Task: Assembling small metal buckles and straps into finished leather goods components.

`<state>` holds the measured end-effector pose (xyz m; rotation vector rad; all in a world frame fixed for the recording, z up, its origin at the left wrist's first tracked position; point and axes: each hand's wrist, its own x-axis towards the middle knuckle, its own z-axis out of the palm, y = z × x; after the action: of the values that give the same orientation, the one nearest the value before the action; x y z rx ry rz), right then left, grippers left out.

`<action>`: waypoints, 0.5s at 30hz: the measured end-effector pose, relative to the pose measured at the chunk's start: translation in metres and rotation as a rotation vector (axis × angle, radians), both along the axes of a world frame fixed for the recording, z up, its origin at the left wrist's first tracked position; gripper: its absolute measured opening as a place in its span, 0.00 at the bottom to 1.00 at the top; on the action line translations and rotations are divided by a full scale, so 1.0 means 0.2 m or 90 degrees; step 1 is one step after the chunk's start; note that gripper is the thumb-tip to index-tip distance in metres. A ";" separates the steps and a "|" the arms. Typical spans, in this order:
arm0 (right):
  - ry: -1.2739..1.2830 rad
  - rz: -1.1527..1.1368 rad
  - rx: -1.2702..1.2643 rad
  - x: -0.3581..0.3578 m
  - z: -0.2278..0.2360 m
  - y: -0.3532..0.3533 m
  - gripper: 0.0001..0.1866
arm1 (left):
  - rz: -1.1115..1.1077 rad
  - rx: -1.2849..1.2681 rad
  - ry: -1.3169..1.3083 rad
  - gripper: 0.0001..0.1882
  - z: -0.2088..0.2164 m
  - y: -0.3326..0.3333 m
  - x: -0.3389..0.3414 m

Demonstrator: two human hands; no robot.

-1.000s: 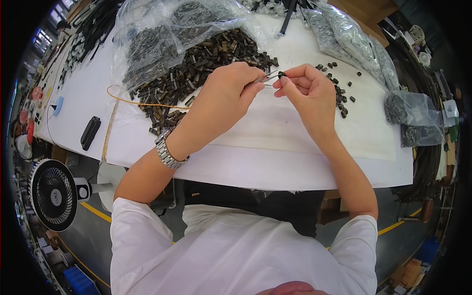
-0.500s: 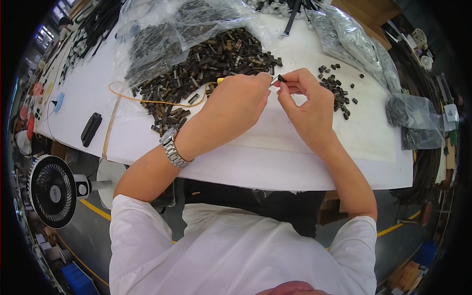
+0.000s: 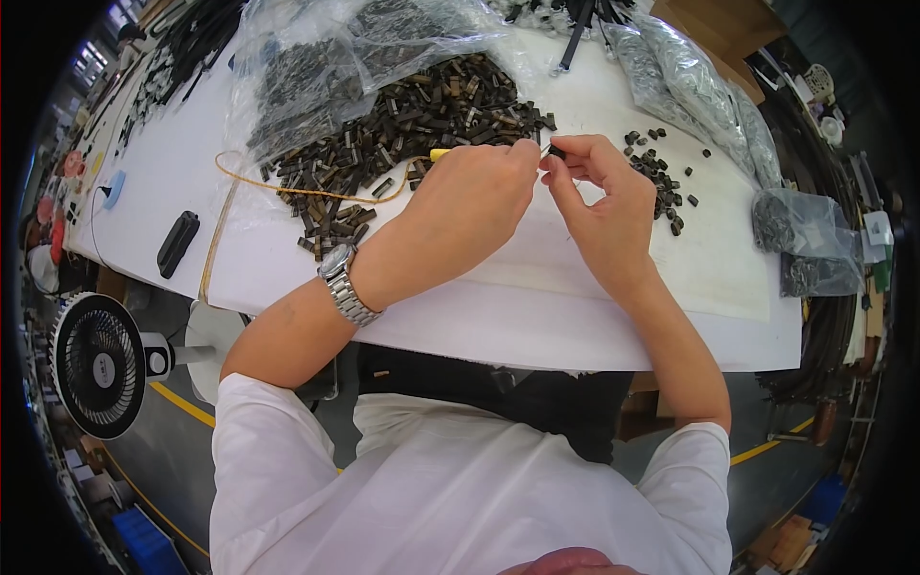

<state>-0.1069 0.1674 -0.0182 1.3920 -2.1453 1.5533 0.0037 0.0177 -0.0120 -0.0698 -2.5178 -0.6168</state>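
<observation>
My left hand (image 3: 476,195), wearing a steel wristwatch (image 3: 342,281), is closed around a thin tool. A yellow end (image 3: 438,154) of it shows behind the knuckles, and its metal tip (image 3: 546,150) pokes out past the fingertips. The rest of the tool is hidden in the hand. An orange-yellow cord (image 3: 316,196) runs left from near the yellow end. My right hand (image 3: 606,201) pinches a small black piece (image 3: 556,150) between thumb and fingers, right at the metal tip. Whether the tip sits inside the piece is too small to tell.
Behind my left hand spreads a heap of small dark clip-like parts (image 3: 431,105), partly under a clear plastic bag (image 3: 307,81). A smaller scatter of dark pieces (image 3: 661,182) lies right of my right hand. Filled plastic bags (image 3: 810,235) line the right edge. A black case (image 3: 177,244) and a fan (image 3: 101,366) are leftward.
Both hands have shifted very slightly to the right in the picture. The black piece has turned a little at the tool's tip. Both hands keep their grip.
</observation>
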 end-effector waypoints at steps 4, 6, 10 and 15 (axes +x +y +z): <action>0.077 -0.021 0.022 -0.01 -0.01 0.01 0.09 | 0.001 -0.006 -0.013 0.04 -0.01 0.00 -0.01; 0.087 -0.022 0.023 0.00 0.00 0.01 0.10 | 0.018 -0.023 -0.003 0.02 0.00 0.00 -0.01; 0.049 0.009 0.024 -0.01 -0.01 0.01 0.09 | 0.036 -0.037 0.031 0.01 -0.01 -0.02 0.00; -0.311 0.101 -0.053 0.00 0.01 -0.01 0.08 | 0.045 -0.049 0.031 0.02 0.03 -0.02 0.01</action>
<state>-0.1073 0.1656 -0.0156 1.2831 -2.2226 2.2088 0.0063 0.0145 -0.0057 -0.0240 -2.4856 -0.4843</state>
